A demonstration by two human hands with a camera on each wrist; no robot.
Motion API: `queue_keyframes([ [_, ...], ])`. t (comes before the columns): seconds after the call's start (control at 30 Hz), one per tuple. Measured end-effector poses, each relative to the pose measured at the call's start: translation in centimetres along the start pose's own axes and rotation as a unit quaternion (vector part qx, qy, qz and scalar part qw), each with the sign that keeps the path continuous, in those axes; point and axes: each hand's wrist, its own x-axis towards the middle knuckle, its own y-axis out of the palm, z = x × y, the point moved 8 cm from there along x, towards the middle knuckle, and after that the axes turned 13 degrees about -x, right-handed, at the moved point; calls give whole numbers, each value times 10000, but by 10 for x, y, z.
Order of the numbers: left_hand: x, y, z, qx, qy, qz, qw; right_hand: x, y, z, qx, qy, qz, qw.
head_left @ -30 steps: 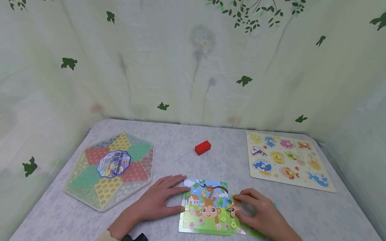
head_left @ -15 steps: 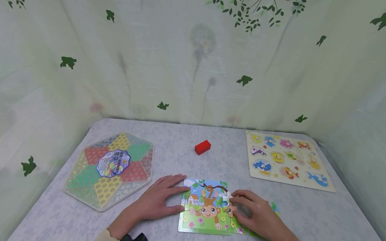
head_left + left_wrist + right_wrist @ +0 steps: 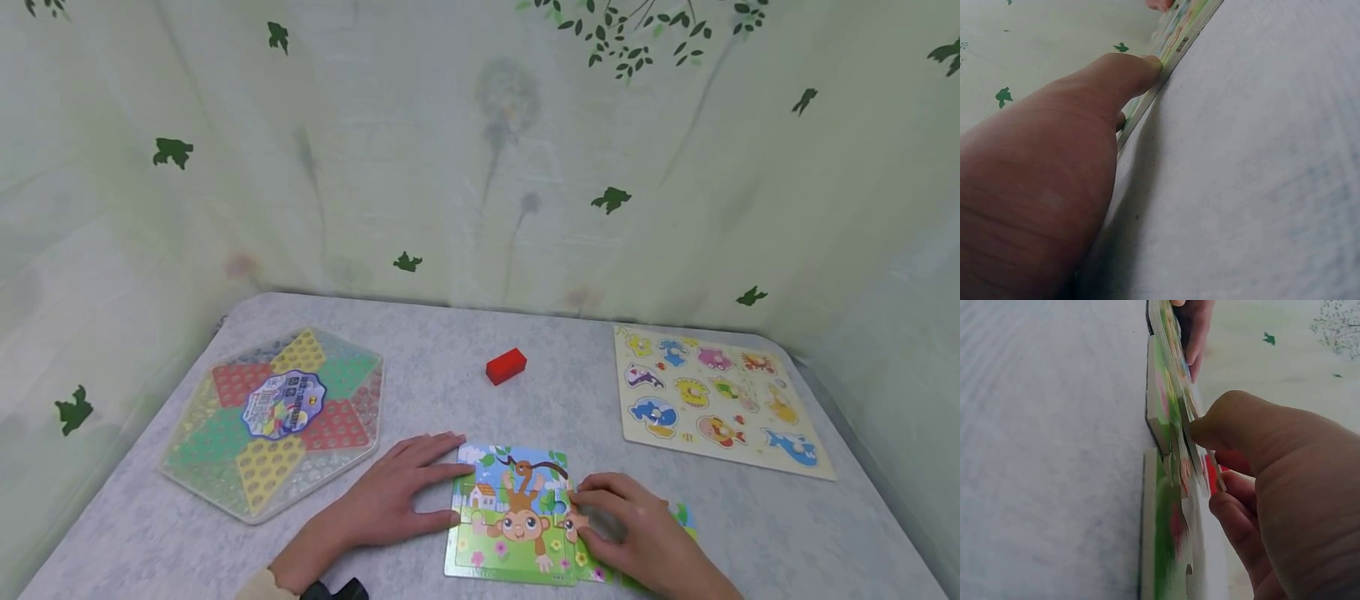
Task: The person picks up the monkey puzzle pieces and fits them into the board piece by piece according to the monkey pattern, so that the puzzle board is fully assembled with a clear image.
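Note:
A square monkey jigsaw puzzle [image 3: 510, 512] lies on the table near the front, in the middle of the head view. My left hand [image 3: 405, 487] rests at its left edge, fingers spread and fairly straight, index finger and thumb touching its border. At the right edge, my right hand [image 3: 637, 525] pinches a thin jigsaw piece [image 3: 1218, 472] between thumb and fingertips. Part of a monkey face [image 3: 574, 525] shows between those fingers, overlapping the board's edge. Loose green pieces [image 3: 596, 571] lie under and beside the right hand, partly hidden by it.
A hexagonal Chinese checkers board [image 3: 273, 417] in clear plastic lies at the left. A red block [image 3: 506, 367] stands behind the puzzle. At the back right is a cream peg puzzle board [image 3: 723, 400] with sea animals. A leaf-printed curtain [image 3: 450, 167] hangs behind the table.
Over the last second my right hand has shifted slightly left to the puzzle's edge with its piece, its fingertips now over the border. My left hand stays in place.

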Motion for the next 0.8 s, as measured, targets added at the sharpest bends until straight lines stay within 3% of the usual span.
queue_keyframes([
  [0.27, 1, 1, 0, -65, -62, 61, 9999, 6, -10, 1, 291, -292, -573, 9975],
  [0.8, 0, 0, 2, -147, -167, 116, 9997, 26, -9, 12, 449, -400, -382, 9975],
])
